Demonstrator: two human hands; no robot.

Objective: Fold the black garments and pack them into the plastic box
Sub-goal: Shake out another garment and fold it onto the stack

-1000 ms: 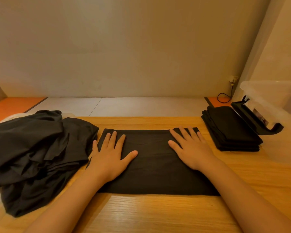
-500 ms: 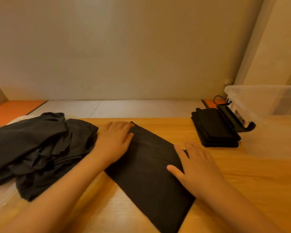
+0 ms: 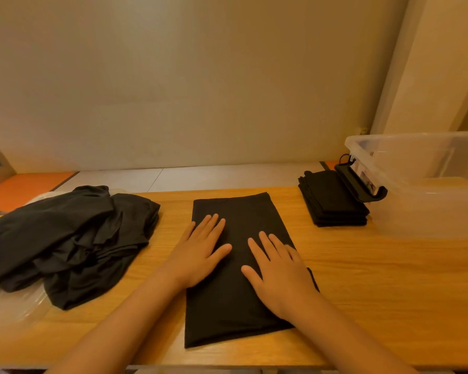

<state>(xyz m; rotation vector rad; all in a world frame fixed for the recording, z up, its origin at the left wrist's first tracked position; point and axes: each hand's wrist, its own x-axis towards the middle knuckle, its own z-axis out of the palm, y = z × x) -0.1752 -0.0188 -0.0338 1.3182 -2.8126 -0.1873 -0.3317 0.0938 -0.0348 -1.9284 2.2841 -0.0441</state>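
A long rectangular folded black cloth garment [image 3: 235,300] lies lengthwise in the centre of the frame on the light wooden tabletop [image 3: 384,292]. Both hands lie flat on it with straight, spread fingers, grasping nothing: the left hand [image 3: 199,255] over its left edge, the right hand [image 3: 280,276] lower, over its right edge. At left centre sits a rumpled heap of unfolded black garments [image 3: 65,238] (partly on a clear plastic sheet [image 3: 8,306]). At right centre a neat stack of folded black garments [image 3: 333,203] rests just beside the clear plastic storage box [image 3: 430,190], touching its black latch handle [image 3: 360,184].
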